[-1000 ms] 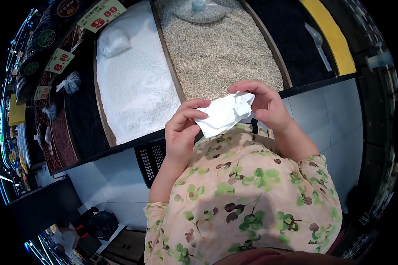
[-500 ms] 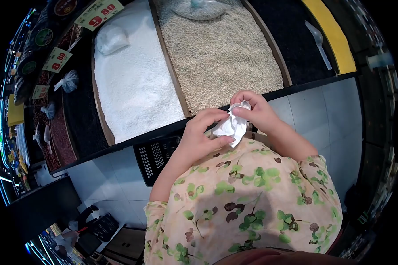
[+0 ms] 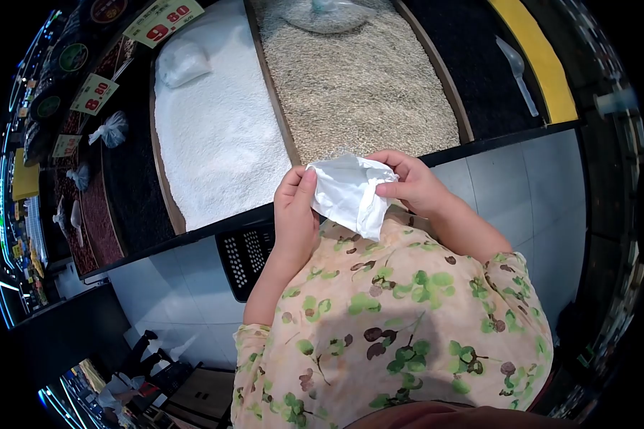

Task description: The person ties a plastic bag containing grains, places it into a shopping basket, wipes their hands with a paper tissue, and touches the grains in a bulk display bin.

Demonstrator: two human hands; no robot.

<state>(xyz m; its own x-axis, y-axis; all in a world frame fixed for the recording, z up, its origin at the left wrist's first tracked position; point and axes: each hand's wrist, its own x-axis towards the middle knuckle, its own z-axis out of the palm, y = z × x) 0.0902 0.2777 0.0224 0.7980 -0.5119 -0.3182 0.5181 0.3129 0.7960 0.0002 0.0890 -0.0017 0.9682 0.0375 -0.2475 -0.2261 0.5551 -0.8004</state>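
A creased white tissue (image 3: 347, 189) is stretched between my two hands, just in front of the edge of the grain bins. My left hand (image 3: 295, 211) pinches its left edge between thumb and fingers. On the other side, my right hand (image 3: 415, 186) grips the bunched right end, with the thumb on top. Behind the tissue lies a bin of pale beige grain (image 3: 361, 93). Left of that grain is a bin of white rice-like grain (image 3: 215, 129).
A tied clear bag (image 3: 182, 63) rests on the white grain, and another clear bag (image 3: 329, 14) on the beige grain. A plastic scoop (image 3: 516, 71) lies on dark grain at right. Price signs (image 3: 163, 21) stand at left. Below the bins is a black crate (image 3: 245, 261).
The tissue has gone from a crumpled bunch to a wider, spread sheet. My left hand has moved left and now holds its left edge. A person at lower left has shifted.
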